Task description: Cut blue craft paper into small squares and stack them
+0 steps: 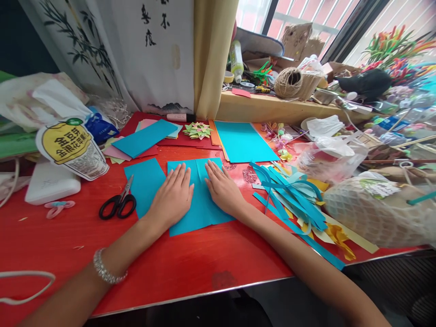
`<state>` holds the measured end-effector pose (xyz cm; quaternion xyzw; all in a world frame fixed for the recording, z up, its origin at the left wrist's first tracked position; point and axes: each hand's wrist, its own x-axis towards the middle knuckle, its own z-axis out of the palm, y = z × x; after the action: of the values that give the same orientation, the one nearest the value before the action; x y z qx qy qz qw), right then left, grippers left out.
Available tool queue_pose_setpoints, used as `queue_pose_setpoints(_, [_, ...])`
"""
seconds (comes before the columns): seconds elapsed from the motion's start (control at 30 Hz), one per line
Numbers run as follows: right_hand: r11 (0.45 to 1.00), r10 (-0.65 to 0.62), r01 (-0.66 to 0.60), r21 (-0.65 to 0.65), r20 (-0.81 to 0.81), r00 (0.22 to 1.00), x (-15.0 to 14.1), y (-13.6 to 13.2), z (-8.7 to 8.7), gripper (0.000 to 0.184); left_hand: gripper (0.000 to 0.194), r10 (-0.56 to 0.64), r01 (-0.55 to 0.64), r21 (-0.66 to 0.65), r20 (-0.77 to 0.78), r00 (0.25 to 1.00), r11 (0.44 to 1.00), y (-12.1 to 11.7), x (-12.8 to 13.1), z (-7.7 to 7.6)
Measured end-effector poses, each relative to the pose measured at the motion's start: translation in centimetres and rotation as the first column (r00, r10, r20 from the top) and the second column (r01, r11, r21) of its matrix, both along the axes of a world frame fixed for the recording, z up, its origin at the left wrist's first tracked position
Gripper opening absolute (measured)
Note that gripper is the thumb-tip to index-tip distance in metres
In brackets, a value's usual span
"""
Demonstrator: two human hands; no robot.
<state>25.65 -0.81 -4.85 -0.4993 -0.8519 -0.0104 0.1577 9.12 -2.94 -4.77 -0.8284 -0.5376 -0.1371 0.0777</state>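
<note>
A sheet of blue paper (pixel 197 213) with a crease down its middle lies on the red table (pixel 163 277) in front of me. My left hand (pixel 173 193) rests flat on its left half, fingers stretched out. On the right half my right hand (pixel 225 188) lies flat too, palm down. Another blue paper piece (pixel 145 181) sits to the left, partly under my left forearm side. Black-handled scissors (pixel 119 203) lie beside it, blades pointing away and overlapping its edge.
Blue and yellow paper strips (pixel 289 195) are heaped on the right. Behind are stacked blue sheets (pixel 247 141), a folded paper flower (pixel 197 131) and a blue strip of paper (pixel 146 137). A mesh-wrapped bundle (pixel 378 209) stands far right; a white box (pixel 51 184) sits left.
</note>
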Motion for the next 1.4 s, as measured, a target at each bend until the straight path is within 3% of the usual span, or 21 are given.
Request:
queue_pose_setpoints(0.1, [0.999,0.036,-0.036,-0.012,0.012,0.999,0.1,-0.7,0.0,0.051,0.057,-0.038,0.038,-0.058,-0.008,0.999,0.998,-0.3,-0.1,-0.4])
queue_pose_setpoints(0.27, [0.999,-0.02,0.023,-0.042,0.069,0.997,-0.1,-1.2,-1.1,0.051,0.058,-0.031,0.029,-0.065,-0.032,0.999,0.997,-0.7,0.2,-1.6])
queue_pose_setpoints(0.93, [0.993,-0.114,0.116,-0.026,0.065,0.991,-0.8,-1.5,-1.3,0.05,0.057,0.05,-0.053,-0.043,-0.066,0.997,0.998,-1.3,1.3,-1.3])
queue_pose_setpoints(1.2, [0.999,0.009,-0.01,-0.034,-0.033,0.999,0.3,-1.6,-0.2,0.05,0.054,-0.057,0.057,-0.003,-0.053,0.997,0.998,-1.5,0.8,-0.3])
queue_pose_setpoints(1.3, [0.996,0.065,-0.064,-0.067,0.017,0.998,0.3,-2.2,-0.3,0.05,0.056,-0.093,0.09,-0.051,-0.061,0.994,0.995,-1.5,0.6,-0.6])
queue_pose_setpoints(1.4, [0.996,0.037,-0.032,-0.078,0.064,0.997,0.1,-2.3,-0.8,0.051,0.058,-0.091,0.083,-0.094,-0.09,0.992,0.992,-1.3,0.5,-1.0])
